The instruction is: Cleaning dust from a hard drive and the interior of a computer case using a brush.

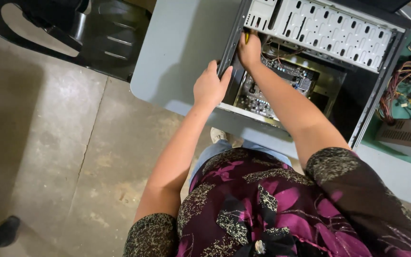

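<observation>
Two bare arms reach forward from the person's body in the head view, both stretched toward an open computer case (357, 100) lying on a pale grey table (177, 52). Left hand (210, 85) sits on the case's near left edge, palm down, fingers curled over the dark metal frame, thumb beside it, so it grips the rim rather than lying flat; the arm runs straight from the shoulder with the elbow only slightly bent. Right hand (249, 49) goes deeper, its forearm crossing diagonally over the motherboard (281, 78) inside the case. That hand is closed around a yellow-handled tool (246, 36), of which only a small piece shows above the knuckles; its tip is hidden. It works at the upper left corner of the case interior, just under the perforated white drive cage (324, 31). A bundle of coloured wires (407, 78) and a grey power supply box (405, 134) lie on a green mat to the right of the case. A black plastic chair (105, 40) stands on the concrete floor beyond the table's left end
</observation>
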